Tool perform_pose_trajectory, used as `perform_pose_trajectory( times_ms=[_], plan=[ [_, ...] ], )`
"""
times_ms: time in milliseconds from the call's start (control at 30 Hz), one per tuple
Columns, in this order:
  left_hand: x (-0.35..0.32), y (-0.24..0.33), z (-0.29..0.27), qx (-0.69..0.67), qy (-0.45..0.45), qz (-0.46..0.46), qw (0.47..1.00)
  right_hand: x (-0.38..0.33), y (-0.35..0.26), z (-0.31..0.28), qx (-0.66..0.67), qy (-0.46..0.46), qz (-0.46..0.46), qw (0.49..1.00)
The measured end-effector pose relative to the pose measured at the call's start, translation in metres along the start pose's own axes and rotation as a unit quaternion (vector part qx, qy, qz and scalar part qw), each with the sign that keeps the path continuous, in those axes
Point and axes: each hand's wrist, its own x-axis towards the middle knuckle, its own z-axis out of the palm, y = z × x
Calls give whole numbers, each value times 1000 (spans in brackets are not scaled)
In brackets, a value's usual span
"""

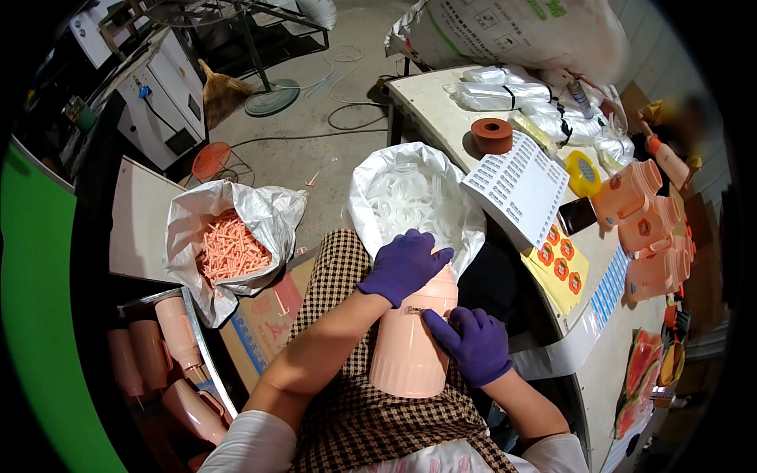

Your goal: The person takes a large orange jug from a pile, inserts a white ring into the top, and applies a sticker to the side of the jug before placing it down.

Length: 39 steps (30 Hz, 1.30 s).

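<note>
Pale, off-white worktable (441, 106) fills the right side, its edge curving down past the person's lap. On the floor left of the table, a white bag of clear plastic rings (410, 197) stands open just beyond the knees, and further left of it a second bag of pink stick-like parts (233, 248) lies open. On the table sit a row of pink jugs (646, 229), a white perforated sheet (516, 189) and a brown tape roll (491, 135). Beside the table's near edge, a pink jug (410, 347) rests upright on the checked lap. The left hand (404, 264), in a purple glove, is clamped over the jug's top. The right hand (473, 343), gloved alike, presses its fingers against the jug's upper side.
</note>
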Motion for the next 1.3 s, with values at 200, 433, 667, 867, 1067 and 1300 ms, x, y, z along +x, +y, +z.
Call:
perform_pose_trajectory(
  times_ms=[200,433,667,867,1067,1300],
  plan=[
    [-35,4,27,-77,155,103,980,1,-1,-12,-13,-108,51,993],
    [-32,-52,28,-257,154,129,945,-23,51,-22,96,-69,158,980],
    [15,-64,13,-509,-5,129,851,-125,161,-34,21,154,349,924],
    [60,-92,36,-369,-132,28,920,-181,252,-3,-105,97,452,880],
    [78,-85,10,-343,-122,56,930,-132,258,8,0,129,367,921],
    [67,116,43,-45,-14,508,860,-127,249,23,9,91,360,928]
  ],
)
